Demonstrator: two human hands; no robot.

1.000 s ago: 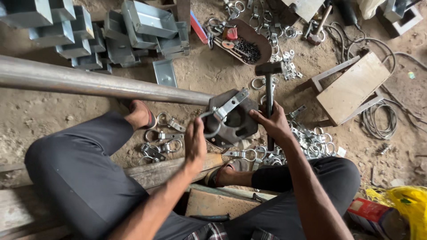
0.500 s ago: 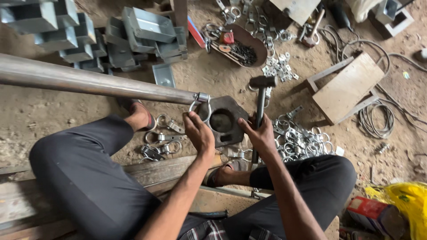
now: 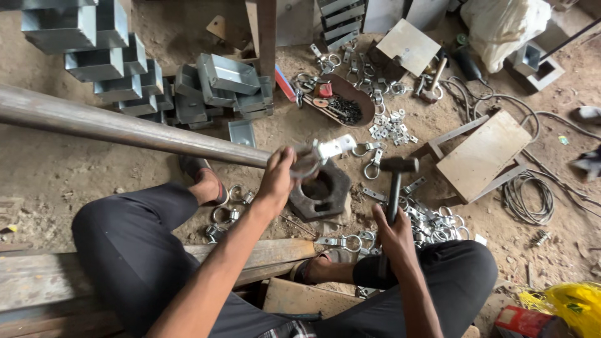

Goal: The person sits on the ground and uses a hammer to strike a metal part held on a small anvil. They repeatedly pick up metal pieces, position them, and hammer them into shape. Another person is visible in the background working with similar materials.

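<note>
The left hand (image 3: 278, 178) is closing its fingers around a shiny metal clamp (image 3: 322, 153), holding it at the end of a long steel pipe (image 3: 125, 128) that is running in from the left edge of the view; the flat tab of the clamp is sticking out to the right of the fingers. Just below the clamp, a dark, heavy iron block (image 3: 325, 194) with a round hole in it is lying on the dirt floor (image 3: 62, 169), and the clamp is hanging just above its upper edge. The right hand (image 3: 394, 235) is wrapping its fingers tightly around the handle of a hammer (image 3: 396, 181), gripping it low down, with the black head pointing up and away from the person, to the right of the iron block and apart from it. The person is sitting on a wooden plank (image 3: 263, 253) with both knees spread, one sandalled foot resting beside the pipe. Loose ring clamps (image 3: 432, 222) are lying scattered in a pile near the right knee, and a few more are lying by the left foot. Further off, grey metal boxes (image 3: 219, 84) are standing stacked, a wooden board (image 3: 482, 153) is lying to the right, and a coil of cable (image 3: 529, 197) is sitting beside it.
</note>
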